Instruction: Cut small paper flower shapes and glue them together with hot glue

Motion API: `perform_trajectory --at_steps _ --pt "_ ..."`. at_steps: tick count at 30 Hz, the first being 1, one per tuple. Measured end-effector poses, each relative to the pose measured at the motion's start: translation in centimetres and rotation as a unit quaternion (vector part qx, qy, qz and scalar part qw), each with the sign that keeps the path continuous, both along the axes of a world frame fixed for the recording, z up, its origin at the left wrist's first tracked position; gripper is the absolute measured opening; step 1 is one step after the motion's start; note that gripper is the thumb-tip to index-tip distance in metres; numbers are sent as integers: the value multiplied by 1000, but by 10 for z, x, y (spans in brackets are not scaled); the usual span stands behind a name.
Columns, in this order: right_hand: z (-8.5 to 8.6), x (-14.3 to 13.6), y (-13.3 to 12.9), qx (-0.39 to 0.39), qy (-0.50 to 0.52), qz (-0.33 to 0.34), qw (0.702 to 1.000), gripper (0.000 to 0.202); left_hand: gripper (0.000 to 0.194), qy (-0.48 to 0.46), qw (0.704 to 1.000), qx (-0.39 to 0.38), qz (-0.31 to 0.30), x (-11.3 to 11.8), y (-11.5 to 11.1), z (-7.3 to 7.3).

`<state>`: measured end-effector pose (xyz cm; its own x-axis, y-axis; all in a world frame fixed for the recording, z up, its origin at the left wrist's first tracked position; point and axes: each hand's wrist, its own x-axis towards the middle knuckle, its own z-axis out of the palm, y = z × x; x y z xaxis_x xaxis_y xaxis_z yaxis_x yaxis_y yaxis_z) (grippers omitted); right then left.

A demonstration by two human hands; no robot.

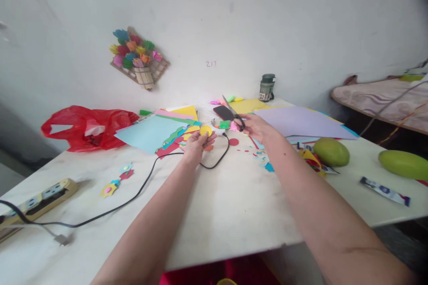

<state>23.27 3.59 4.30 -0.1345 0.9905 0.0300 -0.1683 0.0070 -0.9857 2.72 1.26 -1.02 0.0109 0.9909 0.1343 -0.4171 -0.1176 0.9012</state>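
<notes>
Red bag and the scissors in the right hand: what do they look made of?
Red bag: seemingly thin, slightly glossy plastic film, judging by its crinkles and bright folds. Scissors: slim grey blades, probably metal; dark handles, likely plastic, though too small to be sure.

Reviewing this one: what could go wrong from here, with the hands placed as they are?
The left hand pinches a small yellow disc, so fingertips might get nicked if the scissors in the right hand close near its edge. The black cable passes by the left wrist and could snag. Small blue paper scraps lie loose beside the right forearm, which might sweep them away.
</notes>
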Motion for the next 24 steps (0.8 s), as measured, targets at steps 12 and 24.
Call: perform_trajectory --at_steps 12,24 --pt "-22 -26 -5 -22 -87 123 988 25 19 -6 999 -40 -6 -2 0 -3" --pt "-33 -28 -4 34 -218 190 957 28 14 -50 998 -47 2 -2 -3 -7"
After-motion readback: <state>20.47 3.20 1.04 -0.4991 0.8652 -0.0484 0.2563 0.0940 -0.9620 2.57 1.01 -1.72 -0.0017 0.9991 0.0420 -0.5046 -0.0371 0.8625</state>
